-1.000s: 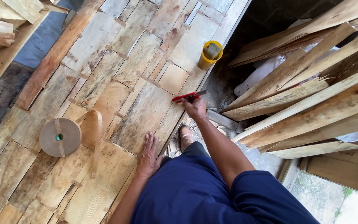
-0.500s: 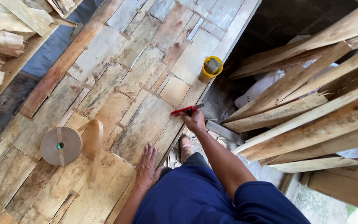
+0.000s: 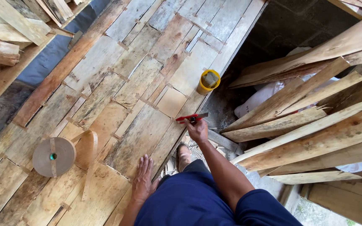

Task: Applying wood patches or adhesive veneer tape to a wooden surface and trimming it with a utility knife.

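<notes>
- At the far left, rough offcut boards [image 3: 5,46] are lying stacked beyond the edge of the work surface.
- Near the left, a roll of brown paper tape [image 3: 54,156] is lying flat on the patched veneer sheet [image 3: 118,92], with a loose strip curling up just to its right.
- The left hand [image 3: 142,179] is pressing flat on the sheet's near edge, fingers spread and pinching nothing; it seems to be steadying the wood.
- The sheet is looking thin, light and brittle, made of many pieces joined by small tape tabs, so it will likely crack or part at the seams if lifted by one corner; pressing it flat is the safer way to handle it.
- The right hand [image 3: 197,130] is closing around a red-handled cutter [image 3: 192,117], fingers curled tight on the handle's near end.
- The cutter is lying across the sheet's right edge, sticking out to the left and right just beyond the knuckles; it looks small, stiff and light, and the blade end calls for care.
- Farther away, a yellow pot [image 3: 208,81] is standing on the same edge.
- On the right, long planks [image 3: 306,121] are leaning over the dark pit.
</notes>
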